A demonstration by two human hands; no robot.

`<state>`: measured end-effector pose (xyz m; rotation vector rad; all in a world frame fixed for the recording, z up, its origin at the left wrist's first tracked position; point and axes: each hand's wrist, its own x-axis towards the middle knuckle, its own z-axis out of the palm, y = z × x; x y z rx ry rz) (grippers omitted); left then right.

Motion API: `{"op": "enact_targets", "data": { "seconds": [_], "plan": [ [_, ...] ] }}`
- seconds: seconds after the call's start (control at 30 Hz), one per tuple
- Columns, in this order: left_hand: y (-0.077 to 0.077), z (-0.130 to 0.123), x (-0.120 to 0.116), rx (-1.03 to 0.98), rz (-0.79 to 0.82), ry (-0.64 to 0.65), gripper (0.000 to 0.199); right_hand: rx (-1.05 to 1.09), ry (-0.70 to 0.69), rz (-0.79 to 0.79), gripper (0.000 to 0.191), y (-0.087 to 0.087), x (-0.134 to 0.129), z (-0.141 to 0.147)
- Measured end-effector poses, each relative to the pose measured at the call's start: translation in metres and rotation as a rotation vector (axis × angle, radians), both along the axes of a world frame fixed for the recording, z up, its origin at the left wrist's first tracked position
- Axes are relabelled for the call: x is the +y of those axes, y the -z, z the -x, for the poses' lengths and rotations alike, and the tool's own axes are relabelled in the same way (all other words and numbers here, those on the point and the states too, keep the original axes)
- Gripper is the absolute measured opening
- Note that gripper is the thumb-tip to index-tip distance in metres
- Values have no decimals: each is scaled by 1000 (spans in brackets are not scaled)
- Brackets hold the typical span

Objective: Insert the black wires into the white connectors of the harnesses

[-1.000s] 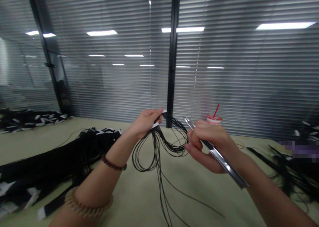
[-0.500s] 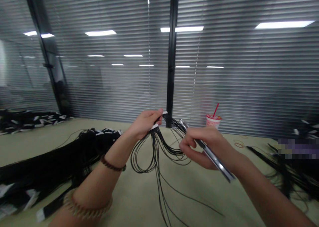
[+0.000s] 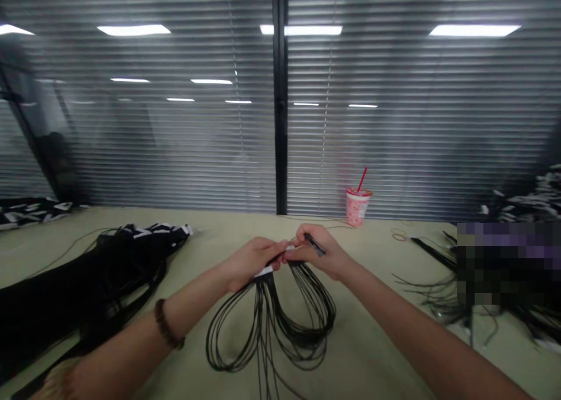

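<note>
Grip closed on both sides, hands meeting at the middle of the worktop (image 3: 368,341). Left grip (image 3: 252,264) pinches the white-tagged end of a black wire bundle (image 3: 298,330), thumb and fingers pressed together on it. Right grip (image 3: 322,252) is curled around a slim dark tool (image 3: 315,245), most of it hidden in the fingers, and sits right against the tagged end, touching or just beside the left grip; exact contact can't be told. Bundle hangs from the left grip in long loops, its lower part lying on the worktop in front of the hands, a few loose ends trailing toward the near edge of the view. Beaded bracelet (image 3: 165,324) on the left wrist. Big pile of black wires (image 3: 87,277) with white tags lies left of the left arm, another tagged pile (image 3: 30,208) further left by the glass wall. More black wires (image 3: 438,292) lie on the right, partly blurred out. Pink cup (image 3: 357,208) with red straw (image 3: 362,179) stands ahead of the right grip, rubber bands (image 3: 398,235) near it. Slatted blinds (image 3: 175,154) behind.
</note>
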<state>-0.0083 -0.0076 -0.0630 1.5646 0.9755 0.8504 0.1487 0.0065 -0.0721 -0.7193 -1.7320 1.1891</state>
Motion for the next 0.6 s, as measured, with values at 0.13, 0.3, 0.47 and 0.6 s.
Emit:
{"op": "enact_targets", "data": {
  "seconds": [0.13, 0.3, 0.47, 0.6],
  "plan": [
    [43, 13, -8, -9, 121, -108, 44, -32, -30, 81, 41, 38, 2, 12],
    [59, 26, -28, 16, 151, -150, 41, -57, 82, 46, 39, 57, -7, 8],
    [60, 41, -46, 160, -51, -4, 23, -180, 258, -219, 25, 56, -32, -8],
    [62, 48, -57, 296, -90, -24, 10, -448, 166, -1060, 7, 56, -56, -17]
  ]
}}
